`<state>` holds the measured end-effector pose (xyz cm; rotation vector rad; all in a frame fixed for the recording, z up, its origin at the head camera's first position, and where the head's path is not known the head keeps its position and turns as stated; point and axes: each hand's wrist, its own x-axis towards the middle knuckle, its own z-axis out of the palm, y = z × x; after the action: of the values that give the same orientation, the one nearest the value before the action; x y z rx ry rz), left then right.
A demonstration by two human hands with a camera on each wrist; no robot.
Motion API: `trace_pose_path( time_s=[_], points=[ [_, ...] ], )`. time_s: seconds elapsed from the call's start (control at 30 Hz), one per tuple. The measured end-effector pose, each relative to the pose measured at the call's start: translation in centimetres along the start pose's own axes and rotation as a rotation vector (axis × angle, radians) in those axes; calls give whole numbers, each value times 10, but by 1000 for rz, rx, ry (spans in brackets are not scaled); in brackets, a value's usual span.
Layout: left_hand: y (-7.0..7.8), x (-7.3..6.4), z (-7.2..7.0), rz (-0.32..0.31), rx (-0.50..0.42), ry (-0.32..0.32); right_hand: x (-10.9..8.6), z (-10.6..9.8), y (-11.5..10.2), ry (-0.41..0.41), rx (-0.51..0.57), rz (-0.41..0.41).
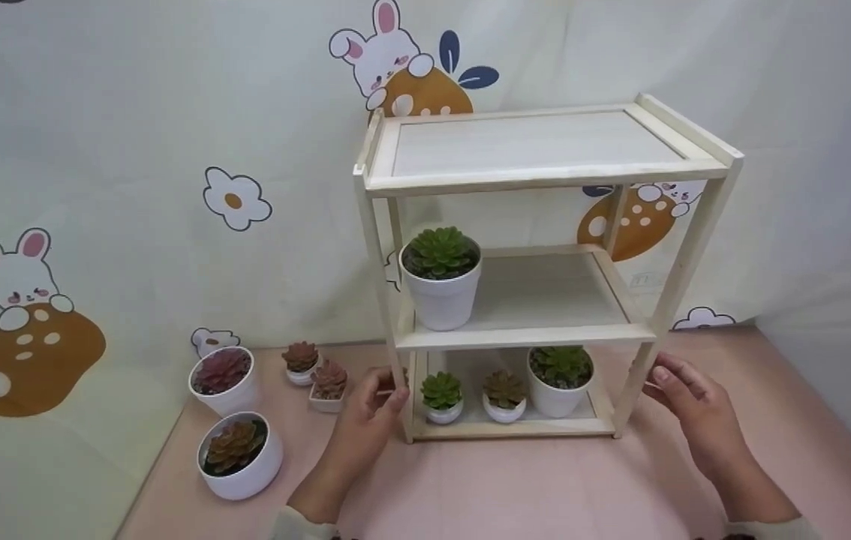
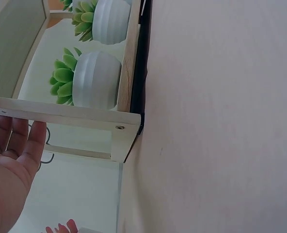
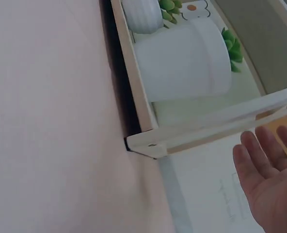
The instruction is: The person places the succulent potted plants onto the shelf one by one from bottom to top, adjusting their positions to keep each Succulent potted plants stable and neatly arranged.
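Observation:
A three-tier wooden shelf point(image 1: 527, 335) stands between my hands. My left hand point(image 1: 365, 416) holds its left post low down, the thumb on one side and the fingers on the other. Beside the right post, my right hand point(image 1: 699, 416) has its fingers extended, fingertips right at the wood. On the middle tier, toward the left, is a white pot with a green succulent point(image 1: 442, 281). The bottom tier carries a small green succulent point(image 1: 442, 397), a small brownish succulent point(image 1: 504, 396) and a larger potted green succulent point(image 1: 560, 381).
Left of the shelf, on the pink tabletop point(image 1: 500, 487), stand a dark red potted succulent point(image 1: 223, 380), an orange-brown one in a round white bowl point(image 1: 239, 456), and two small reddish succulents, one in a squarish pot point(image 1: 328, 386). A rabbit-print cloth point(image 1: 125, 135) hangs behind.

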<state>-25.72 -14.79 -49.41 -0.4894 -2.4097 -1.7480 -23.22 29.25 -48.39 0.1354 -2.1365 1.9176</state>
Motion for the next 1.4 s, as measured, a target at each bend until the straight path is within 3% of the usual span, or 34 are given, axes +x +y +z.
trace_pose_path(
  time_s=[0.2,0.57,0.73,0.9,1.17,1.27,1.4],
  points=[
    [-1,0,1,9,-4,-6,-1,3,10,-57,56,26],
    [3,-2,1,-28,21,12,0,9,11,-35,7,61],
    [7,-2,1,-12,87,41,0,9,11,-40,-30,49],
    [16,-9,-5,28,176,113,1,8,11,-48,-30,45],
    [29,-34,-46,92,314,344,1,7,10,-62,-57,47],
    [30,-45,-67,48,330,423,1,7,11,-59,-51,51],
    [28,-61,-95,-80,377,479,1,7,13,-53,-38,64]
  ],
)
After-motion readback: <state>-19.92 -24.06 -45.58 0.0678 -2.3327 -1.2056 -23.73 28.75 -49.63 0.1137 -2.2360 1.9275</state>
